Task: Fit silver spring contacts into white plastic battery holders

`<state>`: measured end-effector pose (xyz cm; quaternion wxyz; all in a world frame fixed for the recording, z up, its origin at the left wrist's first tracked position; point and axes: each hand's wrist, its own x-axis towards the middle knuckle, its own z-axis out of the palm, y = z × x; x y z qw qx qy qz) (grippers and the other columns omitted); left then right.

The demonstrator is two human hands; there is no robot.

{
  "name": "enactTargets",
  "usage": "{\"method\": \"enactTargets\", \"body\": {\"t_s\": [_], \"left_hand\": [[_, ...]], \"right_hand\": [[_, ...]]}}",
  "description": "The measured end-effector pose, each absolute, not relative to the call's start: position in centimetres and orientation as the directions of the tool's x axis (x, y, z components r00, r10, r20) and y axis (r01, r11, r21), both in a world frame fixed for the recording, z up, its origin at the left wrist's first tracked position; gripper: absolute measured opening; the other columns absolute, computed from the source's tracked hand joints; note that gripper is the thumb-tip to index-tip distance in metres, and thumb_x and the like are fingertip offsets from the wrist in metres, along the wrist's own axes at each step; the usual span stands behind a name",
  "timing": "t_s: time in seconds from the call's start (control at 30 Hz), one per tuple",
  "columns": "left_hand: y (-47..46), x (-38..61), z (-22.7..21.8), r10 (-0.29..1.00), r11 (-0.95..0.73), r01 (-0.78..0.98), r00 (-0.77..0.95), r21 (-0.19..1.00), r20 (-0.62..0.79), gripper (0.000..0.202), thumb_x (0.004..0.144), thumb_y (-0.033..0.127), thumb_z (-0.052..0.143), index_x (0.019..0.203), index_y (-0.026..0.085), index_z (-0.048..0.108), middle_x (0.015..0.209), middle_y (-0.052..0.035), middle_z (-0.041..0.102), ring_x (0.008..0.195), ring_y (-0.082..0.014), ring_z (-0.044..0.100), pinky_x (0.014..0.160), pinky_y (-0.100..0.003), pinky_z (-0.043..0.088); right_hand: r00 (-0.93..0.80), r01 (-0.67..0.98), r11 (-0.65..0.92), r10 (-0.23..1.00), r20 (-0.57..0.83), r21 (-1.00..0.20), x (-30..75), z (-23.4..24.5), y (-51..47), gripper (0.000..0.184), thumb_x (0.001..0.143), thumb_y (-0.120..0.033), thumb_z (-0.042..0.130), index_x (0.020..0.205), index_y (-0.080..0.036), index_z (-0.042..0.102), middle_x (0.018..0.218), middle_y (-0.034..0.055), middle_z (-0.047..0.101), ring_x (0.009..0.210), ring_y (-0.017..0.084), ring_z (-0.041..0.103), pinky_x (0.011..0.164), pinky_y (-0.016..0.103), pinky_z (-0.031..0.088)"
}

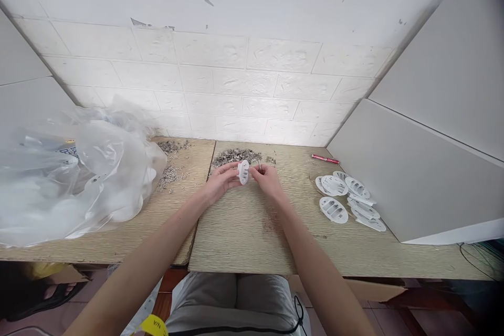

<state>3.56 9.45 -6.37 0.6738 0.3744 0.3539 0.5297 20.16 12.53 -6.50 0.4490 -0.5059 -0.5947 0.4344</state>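
My left hand (222,178) holds a white oval plastic part (243,171) upright above the wooden table (244,236), fingers closed on its edge. My right hand (266,177) meets it from the right, fingers pinched on a small metal piece (259,166) at the part's side. Just beyond both hands lies a heap of small grey metal pieces (236,156).
A big clear plastic bag (66,173) of white parts fills the left side of the table. More metal pieces (170,172) are scattered beside it. Several white oval parts (348,198) lie to the right, a red pen (325,158) behind them, a grey panel (417,168) at far right.
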Motion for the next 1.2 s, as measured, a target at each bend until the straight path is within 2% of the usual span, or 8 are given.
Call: {"method": "enactTargets", "body": {"t_s": [0.2, 0.43, 0.7, 0.87, 1.2], "left_hand": [[9.4, 3.5, -6.4, 0.982, 0.111, -0.438, 0.188, 0.892, -0.03, 0.035, 0.07, 0.02, 0.076, 0.105, 0.017, 0.07, 0.104, -0.0105, 0.072, 0.094, -0.0213, 0.067, 0.091, -0.04, 0.051], [9.4, 3.5, -6.5, 0.988, 0.045, -0.39, 0.152, 0.92, 0.016, 0.036, 0.064, 0.02, 0.081, 0.098, 0.015, 0.07, 0.099, -0.0105, 0.073, 0.092, -0.0214, 0.068, 0.094, -0.042, 0.048], [9.4, 3.4, -6.4, 0.991, 0.044, -0.367, 0.131, 0.929, 0.005, 0.038, 0.064, 0.019, 0.08, 0.099, 0.014, 0.068, 0.096, -0.0108, 0.074, 0.092, -0.0222, 0.069, 0.092, -0.041, 0.049], [9.4, 3.3, -6.2, 0.992, 0.067, -0.379, 0.121, 0.923, -0.022, 0.034, 0.066, 0.019, 0.078, 0.099, 0.014, 0.068, 0.093, -0.009, 0.074, 0.088, -0.0203, 0.068, 0.093, -0.042, 0.049], [9.5, 3.3, -6.5, 0.991, 0.049, -0.341, 0.131, 0.939, -0.004, 0.035, 0.066, 0.021, 0.078, 0.099, 0.013, 0.068, 0.091, -0.0096, 0.073, 0.085, -0.02, 0.068, 0.092, -0.043, 0.049]], "right_hand": [[-0.09, 0.084, 0.098, 0.992, 0.091, -0.992, 20.1, -6.5, 12.4, 0.027, 0.068, -0.043, 0.065, 0.06, -0.017, 0.062, 0.059, 0.0005, 0.056, 0.054, 0.011, 0.042, 0.052, 0.026, 0.03], [-0.183, -0.089, -0.042, 0.983, -0.025, -0.995, 20.3, -5.6, 11.8, 0.031, 0.061, -0.048, 0.07, 0.07, -0.018, 0.07, 0.073, 0.0036, 0.065, 0.056, 0.01, 0.042, 0.05, 0.025, 0.029], [-0.219, -0.003, -0.043, 0.975, -0.041, -0.999, 20.2, -6.1, 12.0, 0.029, 0.061, -0.046, 0.071, 0.059, -0.018, 0.066, 0.077, 0.0044, 0.067, 0.054, 0.009, 0.039, 0.05, 0.025, 0.029], [-0.279, 0.057, -0.031, 0.959, -0.046, -0.998, 20.5, -6.0, 12.0, 0.032, 0.066, -0.049, 0.069, 0.06, -0.018, 0.067, 0.091, 0.0058, 0.068, 0.055, 0.009, 0.04, 0.052, 0.026, 0.032], [-0.264, 0.088, 0.052, 0.964, 0.027, -0.995, 20.3, -6.7, 12.4, 0.034, 0.071, -0.049, 0.066, 0.059, -0.018, 0.062, 0.062, 0.0012, 0.057, 0.053, 0.01, 0.039, 0.053, 0.026, 0.031]]}}
